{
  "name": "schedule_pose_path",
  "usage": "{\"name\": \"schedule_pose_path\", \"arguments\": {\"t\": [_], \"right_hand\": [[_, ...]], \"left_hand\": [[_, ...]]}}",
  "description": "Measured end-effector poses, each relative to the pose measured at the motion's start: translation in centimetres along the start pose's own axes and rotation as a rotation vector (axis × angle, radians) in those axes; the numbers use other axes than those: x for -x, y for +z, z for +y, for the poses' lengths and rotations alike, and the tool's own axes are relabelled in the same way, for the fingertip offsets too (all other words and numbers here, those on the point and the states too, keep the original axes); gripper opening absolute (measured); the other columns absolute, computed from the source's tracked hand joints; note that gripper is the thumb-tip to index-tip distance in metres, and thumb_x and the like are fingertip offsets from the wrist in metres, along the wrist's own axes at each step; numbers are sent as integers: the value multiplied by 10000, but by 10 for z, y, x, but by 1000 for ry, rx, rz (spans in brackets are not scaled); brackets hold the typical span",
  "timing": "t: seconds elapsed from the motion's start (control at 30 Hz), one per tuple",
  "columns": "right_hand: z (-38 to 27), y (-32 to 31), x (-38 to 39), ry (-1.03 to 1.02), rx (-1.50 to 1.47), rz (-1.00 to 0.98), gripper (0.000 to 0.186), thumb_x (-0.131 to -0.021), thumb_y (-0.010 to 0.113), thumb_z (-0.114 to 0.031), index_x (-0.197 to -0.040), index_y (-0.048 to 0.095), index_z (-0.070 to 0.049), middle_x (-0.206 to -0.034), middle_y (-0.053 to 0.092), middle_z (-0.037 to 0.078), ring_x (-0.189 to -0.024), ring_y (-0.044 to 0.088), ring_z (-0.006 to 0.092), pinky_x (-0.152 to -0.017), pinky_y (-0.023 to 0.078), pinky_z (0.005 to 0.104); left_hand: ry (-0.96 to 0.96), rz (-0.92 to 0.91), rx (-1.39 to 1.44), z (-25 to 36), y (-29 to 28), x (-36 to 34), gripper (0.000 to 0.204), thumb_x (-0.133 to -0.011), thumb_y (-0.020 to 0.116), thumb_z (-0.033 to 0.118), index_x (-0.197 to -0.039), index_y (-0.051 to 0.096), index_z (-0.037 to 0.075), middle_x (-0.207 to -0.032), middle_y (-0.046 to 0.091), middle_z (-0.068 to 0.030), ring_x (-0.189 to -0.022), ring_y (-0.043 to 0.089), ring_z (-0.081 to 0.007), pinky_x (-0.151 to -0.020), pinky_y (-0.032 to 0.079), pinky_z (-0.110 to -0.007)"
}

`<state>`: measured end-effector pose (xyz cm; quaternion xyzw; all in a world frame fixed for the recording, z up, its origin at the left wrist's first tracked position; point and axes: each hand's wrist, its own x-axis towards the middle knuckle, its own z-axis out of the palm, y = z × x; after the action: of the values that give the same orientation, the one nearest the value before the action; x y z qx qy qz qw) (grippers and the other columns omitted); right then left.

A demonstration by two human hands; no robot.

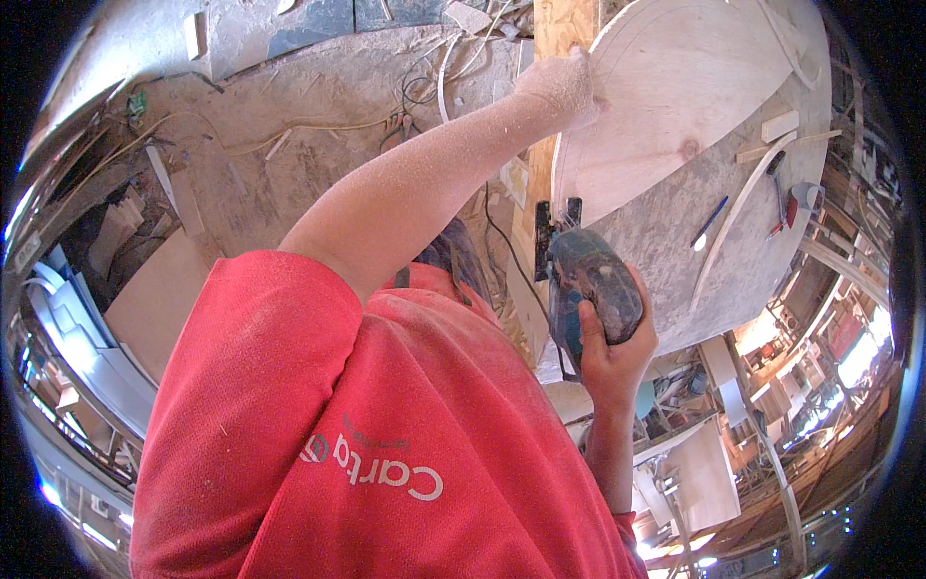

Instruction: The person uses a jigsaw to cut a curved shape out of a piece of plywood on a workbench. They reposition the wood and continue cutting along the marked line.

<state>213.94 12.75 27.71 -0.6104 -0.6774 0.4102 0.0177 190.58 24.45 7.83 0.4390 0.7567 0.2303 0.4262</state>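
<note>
A pale plywood board [675,121] with a curved edge and faint curved lines lies on the worktable. My left hand [562,92], dusted with sawdust, grips the board's left edge near its far end. In my right hand [622,357] is a dark jigsaw [600,280], fingers and thumb wrapped round its body. The jigsaw's black base plate [543,241] sits at the near left corner of the board. Its blade is too small to make out. A black power cord [503,224] trails to the left of the tool.
On the grey worktable [646,261] lie a blue pen [714,220], a curved wooden strip [725,236] and a red-and-grey tool [799,201]. A yellow cord [280,129] crosses the dusty floor at left. Wood offcuts [121,227] are piled at far left.
</note>
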Motion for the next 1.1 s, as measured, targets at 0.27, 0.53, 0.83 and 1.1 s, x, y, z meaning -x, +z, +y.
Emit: {"name": "schedule_pose_path", "arguments": {"t": [0.27, 0.53, 0.83, 1.1], "right_hand": [[-2, 1, -2, 6, -19, -7, 629, -912, 808, -164, -1452, 549, 27, -1270, 706, 214, -1200, 686, 272, -1036, 520, 384], [-3, 1, -3, 23, -12, -5, 641, -906, 817, -173, -1453, 549, 25, -1268, 705, 212, -1192, 684, 273, -1034, 519, 386], [-10, 1, -5, 24, 3, -12, 635, -913, 807, -174, -1451, 546, 40, -1284, 699, 219, -1217, 678, 279, -1042, 515, 391], [-16, 2, -8, 32, -17, -18, 627, -912, 806, -151, -1448, 544, 43, -1279, 701, 213, -1205, 683, 271, -1034, 521, 386]], "left_hand": [[-6, -18, 32, 0, -2, 1, 779, -896, 772, 514, -1369, 495, -39, -1101, 732, -286, -1071, 723, -448, -898, 592, -501], [3, -14, 26, 0, -2, 2, 813, -894, 772, 541, -1378, 480, -42, -1089, 735, -282, -1073, 725, -444, -876, 595, -502], [21, -14, 7, -2, -1, -1, 784, -901, 763, 523, -1357, 482, -48, -1056, 739, -284, -1032, 738, -441, -875, 597, -495], [16, -4, 41, -1, -1, 0, 734, -904, 763, 495, -1355, 500, -21, -1057, 744, -269, -1032, 738, -443, -871, 598, -501]]}}
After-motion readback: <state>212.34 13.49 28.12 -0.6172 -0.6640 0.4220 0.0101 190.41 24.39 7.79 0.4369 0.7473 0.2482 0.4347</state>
